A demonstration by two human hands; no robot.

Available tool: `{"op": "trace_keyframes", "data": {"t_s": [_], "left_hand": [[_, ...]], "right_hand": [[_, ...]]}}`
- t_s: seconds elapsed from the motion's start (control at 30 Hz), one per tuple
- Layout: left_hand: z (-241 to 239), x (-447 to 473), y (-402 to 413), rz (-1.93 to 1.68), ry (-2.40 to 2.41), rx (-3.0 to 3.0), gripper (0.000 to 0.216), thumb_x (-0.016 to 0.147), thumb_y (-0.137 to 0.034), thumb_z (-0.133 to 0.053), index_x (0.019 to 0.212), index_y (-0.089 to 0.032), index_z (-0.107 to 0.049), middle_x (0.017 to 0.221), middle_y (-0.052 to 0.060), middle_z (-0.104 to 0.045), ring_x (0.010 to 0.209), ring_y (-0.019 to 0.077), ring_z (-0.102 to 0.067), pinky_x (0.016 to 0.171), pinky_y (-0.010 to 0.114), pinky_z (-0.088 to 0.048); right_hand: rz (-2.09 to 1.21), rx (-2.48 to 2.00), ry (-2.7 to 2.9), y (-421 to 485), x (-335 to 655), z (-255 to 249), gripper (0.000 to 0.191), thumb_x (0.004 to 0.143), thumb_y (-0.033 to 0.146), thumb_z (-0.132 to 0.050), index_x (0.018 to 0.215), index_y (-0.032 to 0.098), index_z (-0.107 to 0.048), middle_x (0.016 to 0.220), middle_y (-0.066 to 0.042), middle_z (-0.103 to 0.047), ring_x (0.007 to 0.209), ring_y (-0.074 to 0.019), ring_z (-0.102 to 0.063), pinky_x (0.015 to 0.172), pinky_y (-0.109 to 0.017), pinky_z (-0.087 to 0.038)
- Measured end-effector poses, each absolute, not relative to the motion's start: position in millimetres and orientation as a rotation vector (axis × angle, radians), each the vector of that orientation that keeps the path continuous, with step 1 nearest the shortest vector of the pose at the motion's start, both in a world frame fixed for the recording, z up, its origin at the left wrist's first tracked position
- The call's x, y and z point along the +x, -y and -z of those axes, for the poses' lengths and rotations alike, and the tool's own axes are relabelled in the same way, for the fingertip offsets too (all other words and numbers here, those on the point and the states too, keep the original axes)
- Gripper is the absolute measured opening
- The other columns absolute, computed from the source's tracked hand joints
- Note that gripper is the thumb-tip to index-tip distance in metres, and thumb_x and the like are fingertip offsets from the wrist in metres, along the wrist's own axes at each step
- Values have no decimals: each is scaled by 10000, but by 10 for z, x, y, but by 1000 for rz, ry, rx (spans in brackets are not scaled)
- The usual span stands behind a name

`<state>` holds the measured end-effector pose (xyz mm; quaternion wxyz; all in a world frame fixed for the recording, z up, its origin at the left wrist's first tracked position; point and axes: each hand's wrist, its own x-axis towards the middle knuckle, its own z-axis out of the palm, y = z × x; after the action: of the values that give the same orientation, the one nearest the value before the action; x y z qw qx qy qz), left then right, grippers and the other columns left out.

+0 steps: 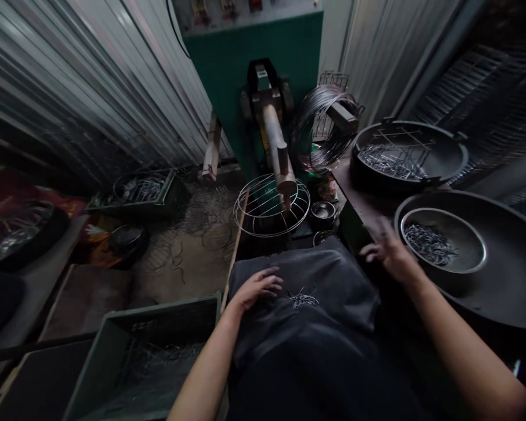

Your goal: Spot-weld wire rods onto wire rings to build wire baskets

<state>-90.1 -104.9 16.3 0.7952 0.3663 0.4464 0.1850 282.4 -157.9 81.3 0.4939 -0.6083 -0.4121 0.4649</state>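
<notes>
My left hand (258,287) rests on the dark cloth (333,280) over my lap, fingers stretched and holding nothing that I can see. Just right of its fingertips lies a small pile of short bent wire pieces (304,299). My right hand (392,254), blurred by motion, hangs in the air left of a metal bowl (477,248); its fingers are apart, with nothing visible in them. The bowl holds many short wire pieces (428,242). Beyond my lap, a round wire rack (272,233) sits at the rod-shaped electrode (284,175) of a green machine (219,70).
The bowl sits in a large black pan (508,286); another pan (453,158) behind holds wire parts. A wire coil (319,128) hangs beside the machine. At left are a green crate (107,345) and a smaller bin (175,199) with wire. Loose wires lie on the floor (197,275).
</notes>
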Motion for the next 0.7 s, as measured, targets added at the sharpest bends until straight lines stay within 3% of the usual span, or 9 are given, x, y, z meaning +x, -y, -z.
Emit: {"op": "trace_keyframes", "data": {"t_s": [0.1, 0.2, 0.33, 0.47, 0.6, 0.7], "left_hand": [[18, -1189, 1004, -629, -822, 570, 454, 808, -364, -563, 1229, -217, -476, 1119, 113, -598, 952, 221, -600, 756, 360, -500], [155, -1271, 992, -738, -730, 462, 443, 862, -415, -451, 1275, -258, -420, 1211, 97, -544, 1016, 226, -571, 786, 401, -497], [176, -1241, 973, -674, -709, 452, 479, 876, -430, -414, 1311, -235, -380, 1226, 123, -524, 1032, 243, -562, 797, 422, -488], [171, -1269, 961, -684, -672, 447, 491, 873, -440, -414, 1318, -236, -373, 1232, 130, -516, 1036, 241, -556, 803, 419, -480], [206, -1324, 944, -692, -664, 430, 510, 875, -483, -376, 1325, -242, -364, 1234, 134, -515, 1027, 240, -557, 818, 434, -465], [219, -1328, 920, -695, -667, 409, 538, 877, -512, -340, 1345, -245, -340, 1227, 143, -519, 1013, 242, -564, 824, 452, -455]], "right_hand": [[-702, -1301, 600, 1442, 3197, -858, 662, 848, 593, 40, 1265, 297, -382, 1299, -126, -446, 612, -118, -536, 518, -283, -371], [-723, -1303, 480, 1301, 2831, -664, 766, 826, 564, 150, 1220, 246, -424, 1275, -153, -461, 527, -111, -442, 486, -284, -328], [-1363, -1219, 634, 1231, 1571, -397, 653, 840, 615, 30, 1278, 323, -357, 1328, -70, -449, 460, -93, -348, 456, -254, -333], [-1857, -973, 817, 1304, 917, -359, 611, 844, 625, -186, 1310, 272, -365, 1267, -91, -507, 463, -79, -357, 450, -237, -345], [-1693, -1306, 1140, 1282, 1278, -283, 461, 804, 459, -484, 1182, 196, -511, 1040, -62, -625, 607, -108, -483, 520, -214, -384], [-1404, -1621, 1647, 1299, 1585, -161, 224, 767, 280, -553, 945, 170, -631, 907, -44, -651, 796, -166, -564, 705, -252, -426]]}}
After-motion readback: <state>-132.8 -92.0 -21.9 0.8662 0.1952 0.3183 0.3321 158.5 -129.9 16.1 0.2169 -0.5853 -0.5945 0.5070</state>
